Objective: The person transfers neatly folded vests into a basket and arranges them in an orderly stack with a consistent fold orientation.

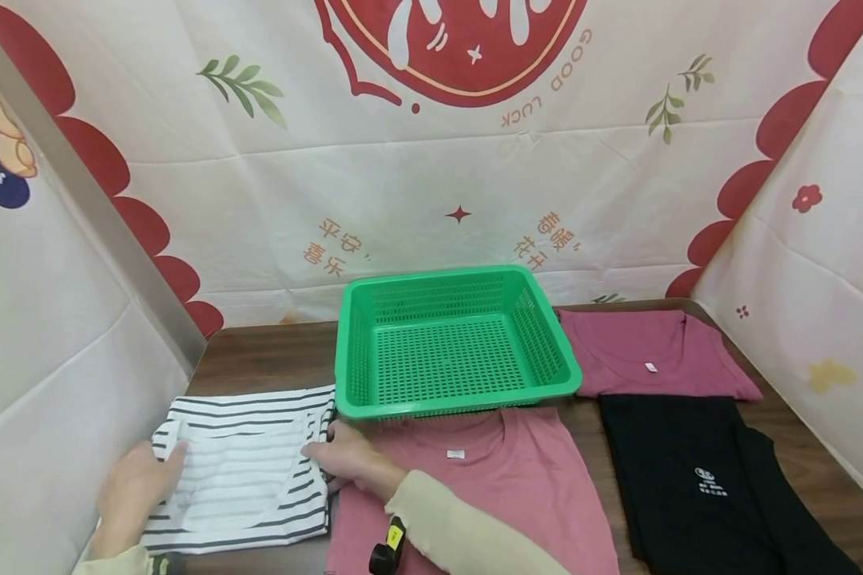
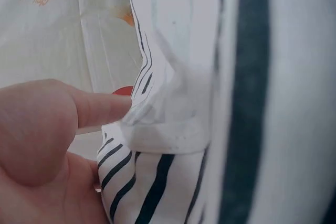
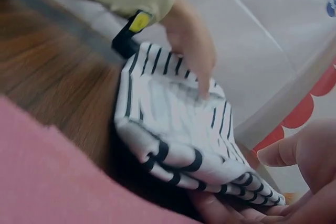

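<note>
A white shirt with dark stripes (image 1: 237, 463) lies folded into a rough rectangle at the left, its paler inner side showing in the middle. My left hand (image 1: 138, 487) grips its left edge, thumb on top. In the left wrist view that thumb (image 2: 102, 109) presses against the striped cloth (image 2: 152, 182). At the opposite edge my right hand (image 1: 352, 457) holds the shirt, thumb above. The right wrist view shows the fingers (image 3: 215, 208) tucked beneath the folded layers (image 3: 184, 156), whose right edge is lifted off the table.
Behind the shirts stands a green plastic basket (image 1: 455, 403) with nothing in it. A pink T-shirt (image 1: 518, 479) lies under my right forearm. Farther right are a black garment (image 1: 676, 479) and a darker pink shirt (image 1: 618, 343). Printed cloth walls (image 1: 431, 176) enclose the wooden table (image 1: 273, 351).
</note>
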Demonstrator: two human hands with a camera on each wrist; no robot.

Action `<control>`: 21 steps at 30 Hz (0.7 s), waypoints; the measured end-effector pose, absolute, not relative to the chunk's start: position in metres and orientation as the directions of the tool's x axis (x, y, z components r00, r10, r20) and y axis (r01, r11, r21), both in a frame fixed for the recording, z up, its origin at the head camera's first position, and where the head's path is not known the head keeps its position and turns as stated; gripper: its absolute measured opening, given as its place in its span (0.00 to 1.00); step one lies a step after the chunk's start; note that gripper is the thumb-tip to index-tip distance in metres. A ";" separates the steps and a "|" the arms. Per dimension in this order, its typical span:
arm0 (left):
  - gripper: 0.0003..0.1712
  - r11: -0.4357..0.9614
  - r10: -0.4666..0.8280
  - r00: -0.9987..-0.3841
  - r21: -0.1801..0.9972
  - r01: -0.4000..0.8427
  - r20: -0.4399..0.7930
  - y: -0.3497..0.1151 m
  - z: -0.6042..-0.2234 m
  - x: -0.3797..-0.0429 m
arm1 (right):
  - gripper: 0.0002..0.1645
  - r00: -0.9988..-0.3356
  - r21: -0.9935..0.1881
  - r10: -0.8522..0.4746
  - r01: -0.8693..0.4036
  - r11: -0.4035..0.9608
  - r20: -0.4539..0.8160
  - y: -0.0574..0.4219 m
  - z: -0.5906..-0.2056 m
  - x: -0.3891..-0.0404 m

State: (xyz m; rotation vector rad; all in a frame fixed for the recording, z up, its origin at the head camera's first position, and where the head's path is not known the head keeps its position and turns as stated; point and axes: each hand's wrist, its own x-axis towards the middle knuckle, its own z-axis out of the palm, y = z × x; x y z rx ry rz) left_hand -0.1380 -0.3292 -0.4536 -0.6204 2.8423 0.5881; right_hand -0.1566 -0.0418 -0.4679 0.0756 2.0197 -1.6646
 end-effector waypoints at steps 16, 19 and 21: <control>0.41 0.787 -0.258 -0.847 0.408 -0.463 -0.464 -0.345 -0.458 -0.145 | 0.43 -0.934 -0.809 -0.233 0.090 0.581 -0.271 -0.048 -0.469 -0.161; 0.40 0.779 -0.260 -0.844 0.415 -0.470 -0.468 -0.345 -0.459 -0.145 | 0.40 -0.936 -0.797 -0.238 0.069 0.600 -0.260 -0.048 -0.471 -0.161; 0.40 0.779 -0.264 -0.843 0.412 -0.473 -0.469 -0.345 -0.460 -0.145 | 0.38 -0.936 -0.799 -0.242 0.062 0.598 -0.254 -0.048 -0.472 -0.161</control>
